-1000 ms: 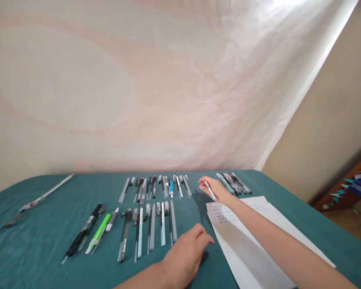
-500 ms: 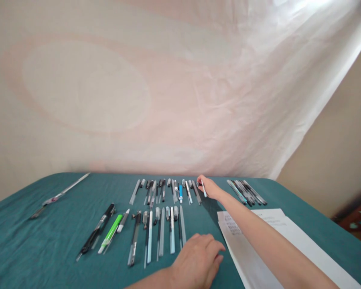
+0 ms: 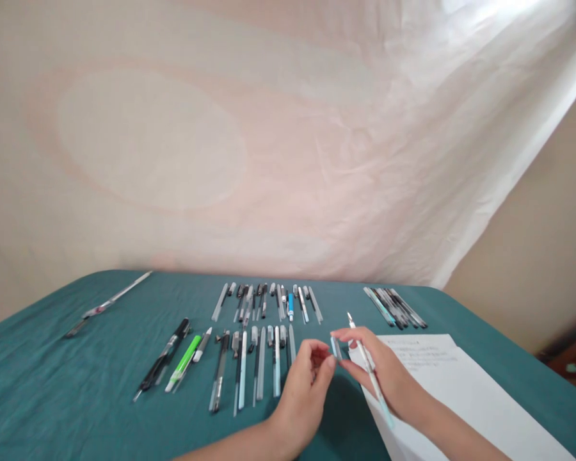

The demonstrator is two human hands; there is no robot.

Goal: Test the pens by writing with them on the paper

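My right hand (image 3: 381,368) is closed around a slim white and light blue pen (image 3: 372,378), its bare tip pointing up and away. Between both hands is a short clear and light blue piece that looks like a pen cap (image 3: 336,347). The thumb and curled fingers of my left hand (image 3: 304,390) pinch its near side, while my right fingertips touch its far side. Just left of my hands lies a row of disassembled pens: a light blue barrel (image 3: 276,362), a clear barrel (image 3: 260,363) and several small caps (image 3: 254,335).
Farther back is a second row with a blue pen barrel (image 3: 290,307). A bundle of pens (image 3: 396,307) lies at the back right. Written-on paper (image 3: 441,384) lies under my right arm. Leftward are a green highlighter (image 3: 183,363), a black pen (image 3: 163,355) and a long thin stick (image 3: 110,301).
My right hand has come back from the far row with the pen, toward me. My left hand has lifted and turned, and now meets the right at the cap.
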